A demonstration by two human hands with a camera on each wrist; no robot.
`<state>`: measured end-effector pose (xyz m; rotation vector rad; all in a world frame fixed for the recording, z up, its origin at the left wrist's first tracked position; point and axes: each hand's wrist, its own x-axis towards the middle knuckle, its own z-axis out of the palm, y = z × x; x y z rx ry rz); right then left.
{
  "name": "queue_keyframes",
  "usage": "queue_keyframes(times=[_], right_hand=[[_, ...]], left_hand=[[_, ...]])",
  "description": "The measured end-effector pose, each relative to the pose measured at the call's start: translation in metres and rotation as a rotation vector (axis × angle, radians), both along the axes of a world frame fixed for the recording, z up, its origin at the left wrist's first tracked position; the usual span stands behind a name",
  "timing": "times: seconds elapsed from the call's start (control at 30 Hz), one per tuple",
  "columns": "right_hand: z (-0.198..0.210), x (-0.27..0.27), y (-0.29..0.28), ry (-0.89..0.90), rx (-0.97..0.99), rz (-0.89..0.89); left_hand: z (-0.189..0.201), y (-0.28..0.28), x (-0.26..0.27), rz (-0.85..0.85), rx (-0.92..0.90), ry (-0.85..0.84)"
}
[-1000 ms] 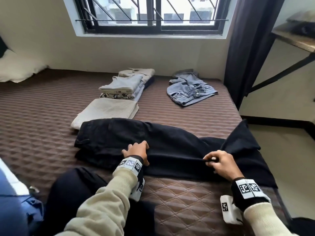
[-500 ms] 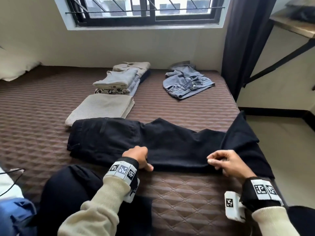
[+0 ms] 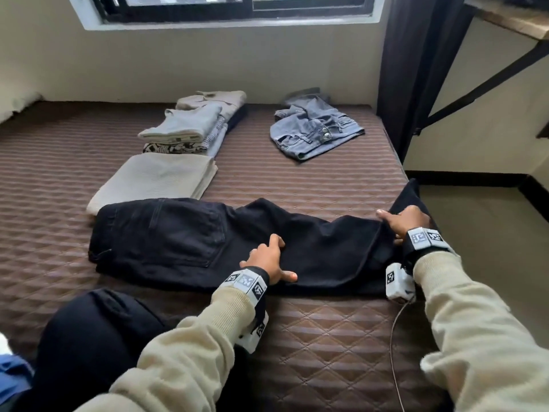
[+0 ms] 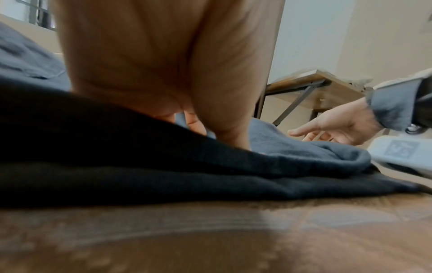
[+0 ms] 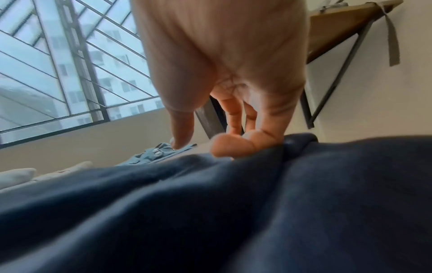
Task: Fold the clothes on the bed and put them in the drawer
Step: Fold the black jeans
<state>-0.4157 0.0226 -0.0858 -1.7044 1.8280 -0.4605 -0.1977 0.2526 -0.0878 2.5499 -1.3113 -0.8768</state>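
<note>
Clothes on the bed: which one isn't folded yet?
The black trousers, spread lengthwise under both hands. The beige top, the stack and the jeans are already folded.

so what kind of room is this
Most likely a bedroom: a quilted brown mattress under a barred window, a pillow at its far left, and folded clothes stacked on it beside black trousers.

Trousers lie before folded stack, on bed.

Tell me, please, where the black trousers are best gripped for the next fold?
Probably at the leg ends, from the right: the black trousers lie lengthwise, waist left, legs trailing past the bed's edge. The right hand is already there; the left hand presses mid-length.
</note>
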Motion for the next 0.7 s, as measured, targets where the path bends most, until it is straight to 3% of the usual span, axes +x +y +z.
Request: queue_keyframes(times=[0.13, 0.2, 0.27, 0.43, 0.57, 0.7], right_hand=[[-0.016, 0.014, -0.014, 0.220, 0.071, -0.026], [-0.006, 0.016, -0.012, 0.215, 0.067, -0.065], [0.002, 0.004, -0.016, 0.051, 0.034, -0.128], [0.010, -0.056, 0.018, -0.827, -0.036, -0.600], [-0.014, -0.098, 0.079, -0.976, 0.056, -0.773], [-0.012, -0.106, 0.073, -0.930, 0.072, -0.752]], left_hand=[[-0.004, -0.008, 0.001, 0.037, 0.033, -0.008], [-0.003, -0.011, 0.002, 0.045, 0.059, -0.008], [-0.003, -0.014, 0.003, 0.055, 0.076, -0.003], [-0.007, -0.020, 0.009, 0.072, 0.067, 0.023], [-0.007, -0.017, 0.011, 0.071, 0.042, 0.046], [-0.006, -0.012, 0.008, 0.065, 0.019, 0.044]])
